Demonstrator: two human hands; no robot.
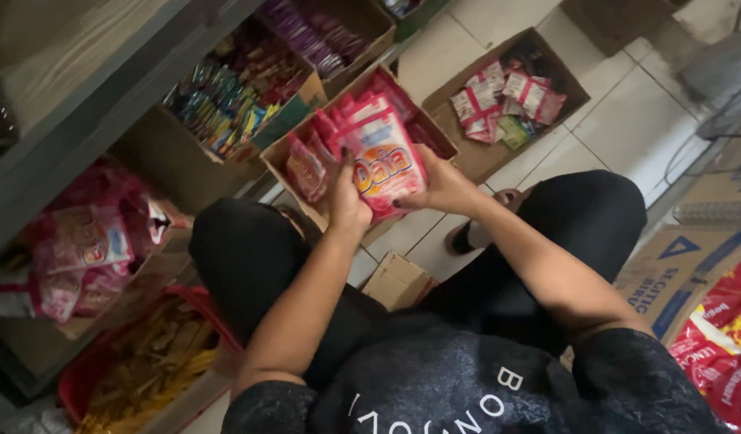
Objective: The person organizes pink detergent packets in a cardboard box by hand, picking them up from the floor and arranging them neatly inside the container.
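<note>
Both of my hands hold one stack of red and pink sachet packets (384, 153), upright over an open cardboard box (283, 151). My left hand (346, 201) grips the stack's left edge, thumb on the front. My right hand (442, 186) grips the right edge, fingertips on the front packet. More of the same red packets (308, 169) lie in the box below the stack. My knees in black trousers are on either side, as I am squatting on a tiled floor.
A second open box (539, 68) at the upper right holds mixed red and green packets. Shelves on the left carry boxes of colourful sachets (226, 100) and pink packets (85, 241). There is a red basket (81, 378) of yellow snacks, a small carton (398, 281), and a printed carton (683, 265) with red bags (720, 337).
</note>
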